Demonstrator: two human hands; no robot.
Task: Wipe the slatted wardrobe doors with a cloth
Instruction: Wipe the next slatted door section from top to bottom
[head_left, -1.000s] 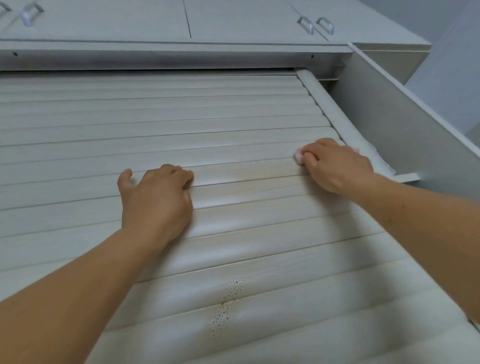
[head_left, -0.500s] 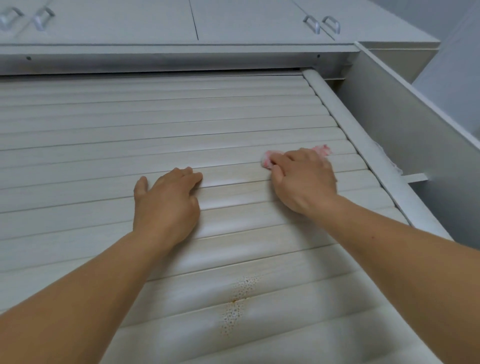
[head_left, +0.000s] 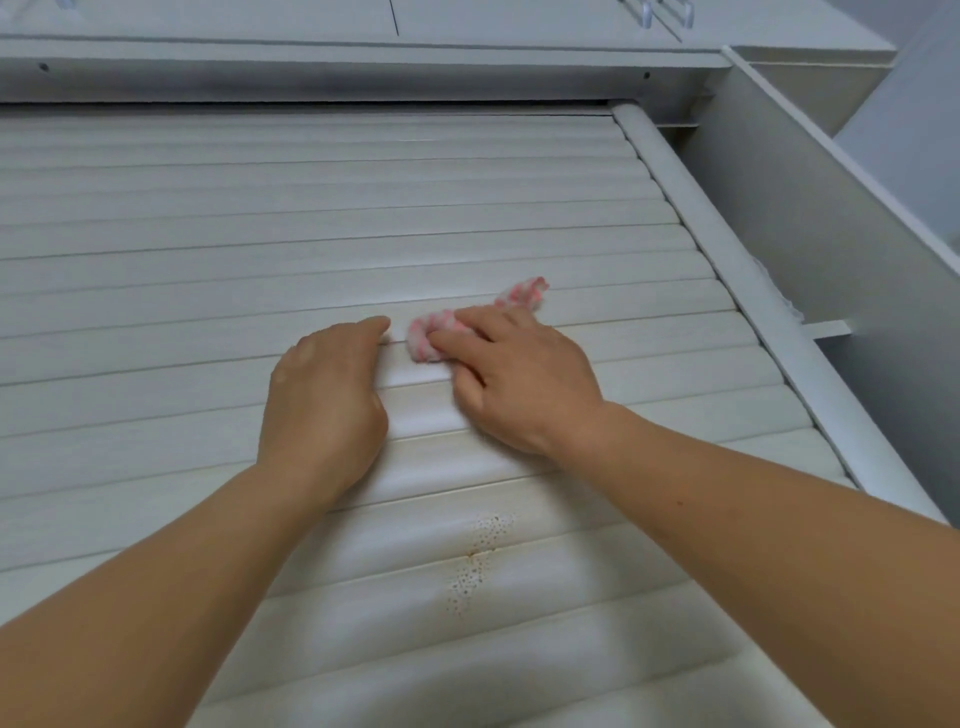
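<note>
The white slatted wardrobe door (head_left: 208, 270) fills most of the view. My right hand (head_left: 519, 379) presses a pink-and-white cloth (head_left: 431, 335) against a slat near the middle; a loose end of the cloth sticks out above my fingers. My left hand (head_left: 327, 400) rests flat on the slats just left of the cloth, fingers curled over a slat edge, holding nothing. The two hands are nearly touching.
A patch of small brown specks (head_left: 478, 556) marks the slats below my hands. A rounded door frame post (head_left: 727, 260) runs along the right edge, with an open side panel (head_left: 831, 218) beyond. Upper cabinet doors with metal handles (head_left: 665, 15) sit above.
My right hand has slid the cloth leftward along the slat, from the right frame post to just beside my left hand. The left hand has stayed on the slats.
</note>
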